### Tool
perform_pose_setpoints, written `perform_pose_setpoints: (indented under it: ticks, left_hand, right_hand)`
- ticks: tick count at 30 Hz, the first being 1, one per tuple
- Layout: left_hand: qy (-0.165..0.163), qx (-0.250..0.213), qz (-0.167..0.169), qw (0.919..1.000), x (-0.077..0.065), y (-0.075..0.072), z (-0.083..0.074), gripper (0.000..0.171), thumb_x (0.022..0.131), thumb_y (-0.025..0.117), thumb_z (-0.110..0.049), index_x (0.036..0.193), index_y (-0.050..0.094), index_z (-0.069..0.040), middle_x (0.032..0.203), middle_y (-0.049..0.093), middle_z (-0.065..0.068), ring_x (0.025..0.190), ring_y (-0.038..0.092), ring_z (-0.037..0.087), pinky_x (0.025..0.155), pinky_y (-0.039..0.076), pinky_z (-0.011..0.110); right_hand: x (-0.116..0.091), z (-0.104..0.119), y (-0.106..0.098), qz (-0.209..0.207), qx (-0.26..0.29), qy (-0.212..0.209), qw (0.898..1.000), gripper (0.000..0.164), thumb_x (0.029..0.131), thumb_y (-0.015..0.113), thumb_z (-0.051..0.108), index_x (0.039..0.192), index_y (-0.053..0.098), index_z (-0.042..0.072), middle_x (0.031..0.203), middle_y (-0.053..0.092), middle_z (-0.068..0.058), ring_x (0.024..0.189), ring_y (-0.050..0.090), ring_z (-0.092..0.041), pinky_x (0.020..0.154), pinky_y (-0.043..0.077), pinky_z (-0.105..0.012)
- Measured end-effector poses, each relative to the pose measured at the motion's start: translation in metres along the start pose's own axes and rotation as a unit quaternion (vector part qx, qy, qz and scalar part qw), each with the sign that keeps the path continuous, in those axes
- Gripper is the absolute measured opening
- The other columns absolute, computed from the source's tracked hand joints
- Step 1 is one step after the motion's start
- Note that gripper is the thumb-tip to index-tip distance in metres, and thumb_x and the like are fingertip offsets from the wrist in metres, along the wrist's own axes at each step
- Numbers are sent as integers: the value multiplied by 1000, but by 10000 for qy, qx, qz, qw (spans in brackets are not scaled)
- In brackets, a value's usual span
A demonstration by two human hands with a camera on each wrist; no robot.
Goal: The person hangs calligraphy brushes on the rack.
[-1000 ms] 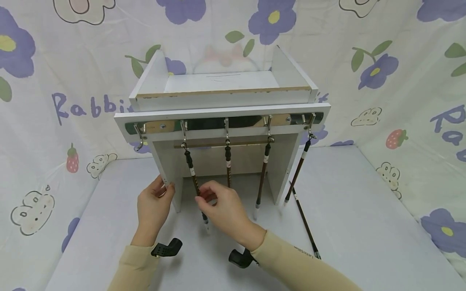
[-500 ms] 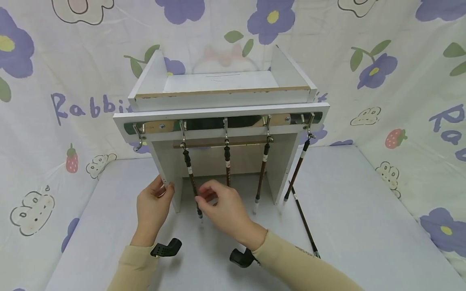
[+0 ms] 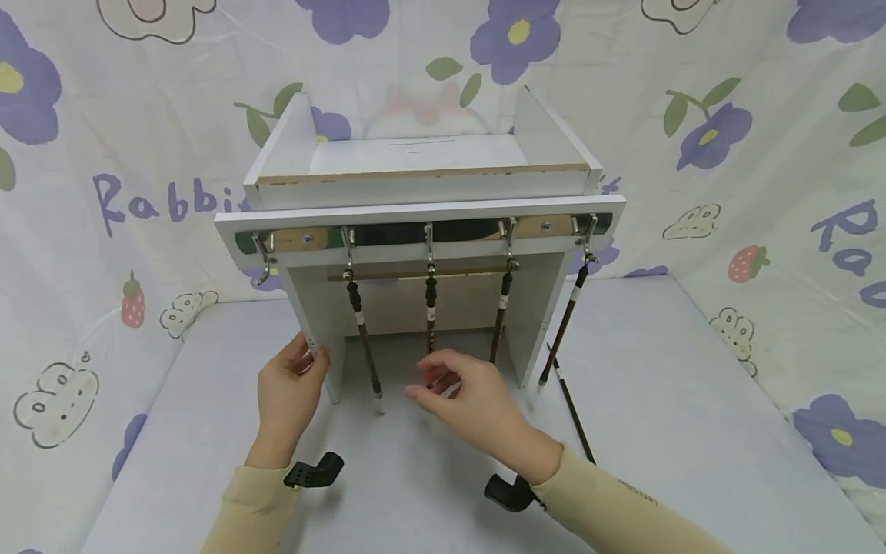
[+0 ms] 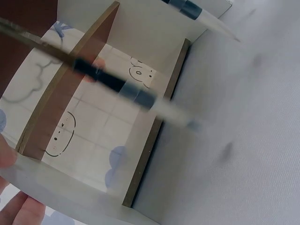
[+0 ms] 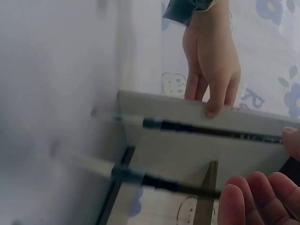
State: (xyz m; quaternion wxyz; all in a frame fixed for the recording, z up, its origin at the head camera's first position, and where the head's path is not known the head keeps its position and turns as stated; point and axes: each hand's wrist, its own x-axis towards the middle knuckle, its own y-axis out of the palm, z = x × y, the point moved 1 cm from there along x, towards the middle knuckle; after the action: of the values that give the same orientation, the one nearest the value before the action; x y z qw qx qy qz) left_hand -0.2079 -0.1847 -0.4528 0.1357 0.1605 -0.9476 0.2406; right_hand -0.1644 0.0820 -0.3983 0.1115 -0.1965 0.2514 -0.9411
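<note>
Calligraphy brushes hang tip-down from hooks on a white wooden rack (image 3: 415,209). My left hand (image 3: 291,392) grips the edge of the rack's left side panel (image 3: 314,308), thumb on one face and fingers on the other. My right hand (image 3: 477,396), fingers loosely bent and thumb apart from them, is in front of the middle brush (image 3: 431,304) and hides its lower part. To its left the nearest brush (image 3: 367,342) hangs free from the second hook. In the left wrist view a hanging brush (image 4: 136,93) is blurred, its white bristles pointing toward the table.
Two more hanging brushes, a fourth one (image 3: 504,304) and a rightmost one (image 3: 571,308), are to the right. Another brush (image 3: 573,412) lies on the white tabletop (image 3: 692,400) beside the rack. The leftmost hook (image 3: 261,258) bears nothing. A patterned cloth (image 3: 796,231) surrounds the table.
My right hand has left the second hook's brush and moved right to the middle one. The released brush hangs with its tip shifted slightly left. My left hand stays on the panel.
</note>
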Motion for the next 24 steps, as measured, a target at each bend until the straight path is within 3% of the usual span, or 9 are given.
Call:
perform_pose_setpoints:
  ticks: [9,17,24]
  left_hand:
    - [-73,-22,68,9999,0,-1,-1,43,95,61,-25,136,57,-13,129,61,6,105,65,25,80,55,32]
    - [-118,47,32,9999,-3,-3,-4,41,94,62,-25,135,59,-19,129,61,2,105,65,22,78,56,32]
    - [-61,-3,53,10000,-2,-1,-3,41,94,61,-22,134,60,-15,128,62,5,104,65,24,78,56,32]
  right_hand:
    - [-26,-26,-46,74,-370,106,9992,31,80,77,42,105,69,25,93,66,14,80,63,-4,67,56,-25]
    - [-49,-59,-83,224,-468,615,9968,34,80,76,43,108,71,24,92,68,14,83,63,-8,70,55,-29]
    - [-65,-87,-106,-5,-705,1165,9907,34,80,77,41,106,71,19,89,68,9,82,63,-10,69,54,-27]
